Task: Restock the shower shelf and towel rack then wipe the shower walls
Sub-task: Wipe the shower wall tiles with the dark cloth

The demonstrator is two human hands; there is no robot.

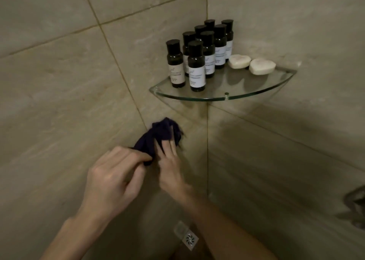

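Head view of a tiled shower corner. A glass corner shelf is fixed where the two walls meet. It carries eight small dark bottles with black caps and white labels, clustered at its left and back. Two white heart-shaped soaps lie side by side at its right. Low at the right edge a metal fitting shows, too blurred to name. A square metal floor drain sits below, between the forearms. Nothing stands between the hands and the wall.

The cloth is bunched against the left wall tile, below the shelf and just left of the corner joint, well clear of the bottles. The left hand pinches its lower end, thumb and fingers curled together on the fabric. The right hand lies just beside it, with its fingers straight and close together. They are laid up along the cloth and press it to the tile; a fold of cloth drapes over the fingertips.

The cloth is dark purple-blue, soft and crumpled. The tiles are large, beige and faintly veined, with darker grout lines. The shelf is clear glass with a rounded front edge and a small metal stud.
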